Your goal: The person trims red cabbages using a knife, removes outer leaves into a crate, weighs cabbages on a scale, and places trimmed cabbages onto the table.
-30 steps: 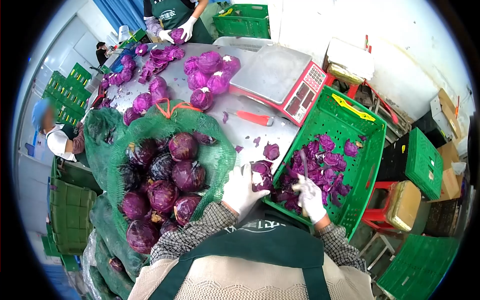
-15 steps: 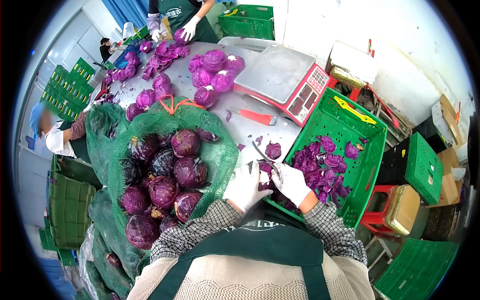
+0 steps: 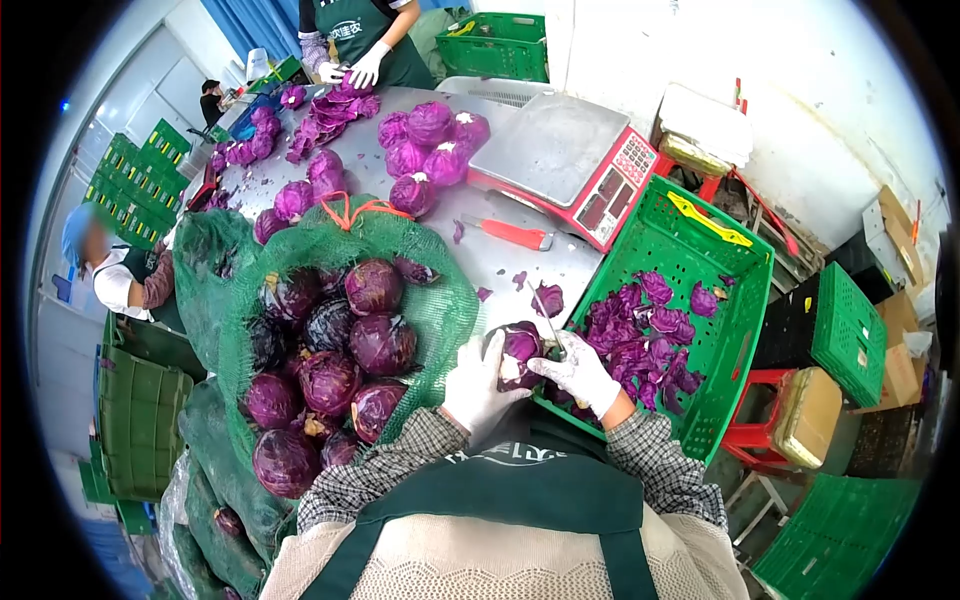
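Note:
In front of my body, a red cabbage (image 3: 521,347) with a pale cut patch sits between my two gloved hands. My left hand (image 3: 477,385) grips its left side. My right hand (image 3: 579,374) is closed on a knife, with thumb and fingers reaching to the cabbage's right side. The thin knife blade (image 3: 542,308) points up and away from me; its handle is hidden in the glove. Just beyond lies a loose purple leaf piece (image 3: 547,299). To the right, a green crate (image 3: 735,375) contains many torn leaves (image 3: 640,335).
On the left, a green mesh bag (image 3: 455,300) is full of cabbages. An orange-handled knife (image 3: 515,234) lies before a red scale (image 3: 600,200). Peeled cabbages (image 3: 430,125) stand farther back. A co-worker's gloved hands (image 3: 368,68) handle a cabbage across the metal table (image 3: 440,225).
The cabbage has turned and tilted between my hands, and its purple side shows more. The knife blade has swung more upright. Across the table, the co-worker's hands have come together on a cabbage.

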The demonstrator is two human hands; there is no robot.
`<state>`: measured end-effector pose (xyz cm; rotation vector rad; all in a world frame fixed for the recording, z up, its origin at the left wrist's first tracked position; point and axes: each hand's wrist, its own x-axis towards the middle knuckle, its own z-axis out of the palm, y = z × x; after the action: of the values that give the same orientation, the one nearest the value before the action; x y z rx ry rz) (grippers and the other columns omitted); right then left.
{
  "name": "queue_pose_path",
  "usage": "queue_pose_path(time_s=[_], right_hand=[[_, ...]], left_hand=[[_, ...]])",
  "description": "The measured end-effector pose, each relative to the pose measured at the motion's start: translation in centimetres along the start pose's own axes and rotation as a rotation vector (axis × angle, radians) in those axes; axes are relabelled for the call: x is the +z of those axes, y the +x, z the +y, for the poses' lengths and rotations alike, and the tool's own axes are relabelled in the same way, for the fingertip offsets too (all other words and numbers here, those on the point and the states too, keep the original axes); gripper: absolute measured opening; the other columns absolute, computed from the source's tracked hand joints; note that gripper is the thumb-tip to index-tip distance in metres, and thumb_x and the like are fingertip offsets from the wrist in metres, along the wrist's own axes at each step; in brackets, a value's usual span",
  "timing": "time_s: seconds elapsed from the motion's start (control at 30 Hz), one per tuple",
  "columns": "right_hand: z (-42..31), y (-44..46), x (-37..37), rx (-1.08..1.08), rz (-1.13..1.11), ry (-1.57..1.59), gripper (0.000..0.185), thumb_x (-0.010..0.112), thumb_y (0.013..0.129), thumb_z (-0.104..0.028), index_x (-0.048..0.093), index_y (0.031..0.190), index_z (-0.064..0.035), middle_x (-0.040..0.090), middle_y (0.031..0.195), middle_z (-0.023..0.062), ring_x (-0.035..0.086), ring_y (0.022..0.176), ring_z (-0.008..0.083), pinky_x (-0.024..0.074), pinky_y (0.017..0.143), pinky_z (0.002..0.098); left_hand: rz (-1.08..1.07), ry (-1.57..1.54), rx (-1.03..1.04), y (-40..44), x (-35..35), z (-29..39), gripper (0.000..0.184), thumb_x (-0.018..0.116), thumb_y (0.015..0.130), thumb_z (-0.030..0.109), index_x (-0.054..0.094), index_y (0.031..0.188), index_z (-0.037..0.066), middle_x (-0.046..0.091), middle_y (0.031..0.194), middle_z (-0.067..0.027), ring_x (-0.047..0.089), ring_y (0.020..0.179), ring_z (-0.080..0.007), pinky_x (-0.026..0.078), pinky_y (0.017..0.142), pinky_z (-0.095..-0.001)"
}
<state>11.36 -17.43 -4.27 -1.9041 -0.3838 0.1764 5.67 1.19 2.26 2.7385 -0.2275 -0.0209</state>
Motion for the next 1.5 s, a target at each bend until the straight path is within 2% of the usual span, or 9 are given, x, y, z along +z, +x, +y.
queue_pose_path(time_s=[0.47,0.73,0.77,0.83,0.9,0.97,1.1,1.23,1.5], right_hand=[[2.7,1.7,-1.9,-0.015,0.133,-0.323,0.013,0.058,0.081,-0.014,0.058,0.090,-0.0041,0.061,0.076,0.0172,0.060,0.067,0.0361,0.0483,0.060,0.0402],[10.9,-1.1,-0.4,0.011,0.466,-0.341,0.009,0.057,0.085,-0.013,0.057,0.089,-0.0055,0.060,0.073,0.0116,0.063,0.065,0.0275,0.0488,0.059,0.0365],[14.7,-2.2,-2.3,0.146,0.457,0.158,0.010,0.058,0.084,-0.012,0.057,0.090,-0.0045,0.058,0.074,0.0117,0.063,0.066,0.0277,0.0492,0.059,0.0351],[12.4,-3.4,-5.5,0.050,0.409,-0.699,0.018,0.064,0.083,-0.012,0.058,0.096,0.0000,0.053,0.078,0.0104,0.063,0.081,0.0250,0.0511,0.068,0.0331],[6.2,-1.8,-5.1,-0.094,0.393,-0.428,0.037,0.070,0.081,-0.016,0.059,0.113,-0.0003,0.059,0.091,0.0103,0.060,0.096,0.0222,0.0495,0.081,0.0362],[2.9,0.8,-2.6,-0.311,0.287,-0.197,0.046,0.072,0.081,-0.020,0.058,0.121,-0.0034,0.061,0.095,0.0080,0.061,0.084,0.0174,0.0505,0.068,0.0308],[-2.2,2.8,-0.4,0.465,-0.202,0.424,0.045,0.071,0.085,-0.032,0.060,0.119,-0.0061,0.057,0.072,-0.0030,0.048,0.046,0.0048,0.0406,0.041,0.0202],[-1.2,1.9,0.3,0.422,-0.168,0.409,0.039,0.070,0.085,-0.030,0.061,0.112,-0.0038,0.055,0.067,-0.0026,0.047,0.045,0.0051,0.0402,0.040,0.0209],[-0.5,3.1,-0.3,0.186,-0.275,0.244,0.032,0.062,0.087,-0.017,0.057,0.114,0.0000,0.056,0.070,0.0028,0.054,0.055,0.0099,0.0451,0.049,0.0241]], left_hand=[[0.020,0.218,0.110,2.0,0.7,1.5,0.094,0.079,0.064,0.046,0.039,0.134,-0.003,0.046,0.115,-0.0237,0.050,0.099,-0.0381,0.049,0.081,-0.0422],[-0.095,-0.249,0.235,1.6,-1.5,-7.7,0.101,0.086,0.059,0.030,0.033,0.142,0.009,0.042,0.133,-0.0214,0.046,0.121,-0.0362,0.042,0.102,-0.0402],[-0.145,-0.331,0.119,1.5,-2.0,-8.3,0.104,0.087,0.058,0.024,0.030,0.144,0.008,0.042,0.133,-0.0212,0.047,0.121,-0.0334,0.042,0.101,-0.0378],[-0.271,-0.393,0.028,1.9,-3.0,-8.3,0.105,0.086,0.058,0.016,0.028,0.145,0.009,0.039,0.136,-0.0210,0.045,0.123,-0.0338,0.043,0.100,-0.0362],[-0.276,-0.305,0.146,2.6,-3.1,-7.7,0.105,0.084,0.057,0.010,0.027,0.146,0.010,0.036,0.138,-0.0213,0.045,0.123,-0.0342,0.043,0.100,-0.0362],[-0.255,-0.213,0.316,3.6,-2.2,-7.6,0.104,0.081,0.058,0.009,0.025,0.146,0.011,0.032,0.142,-0.0215,0.045,0.122,-0.0361,0.043,0.101,-0.0376],[-0.200,0.121,0.474,4.9,-2.2,-5.3,0.104,0.079,0.067,0.018,0.014,0.149,0.008,0.030,0.144,-0.0240,0.043,0.125,-0.0395,0.043,0.101,-0.0389],[-0.448,-0.826,0.089,4.0,-5.4,-2.6,0.129,0.090,0.054,0.024,0.004,0.146,-0.007,0.023,0.146,-0.0264,0.028,0.137,-0.0315,0.026,0.112,-0.0391],[-0.037,-0.436,0.099,3.3,0.5,-3.2,0.116,0.088,0.054,0.030,0.021,0.145,0.003,0.034,0.136,-0.0231,0.037,0.128,-0.0359,0.030,0.110,-0.0410]])
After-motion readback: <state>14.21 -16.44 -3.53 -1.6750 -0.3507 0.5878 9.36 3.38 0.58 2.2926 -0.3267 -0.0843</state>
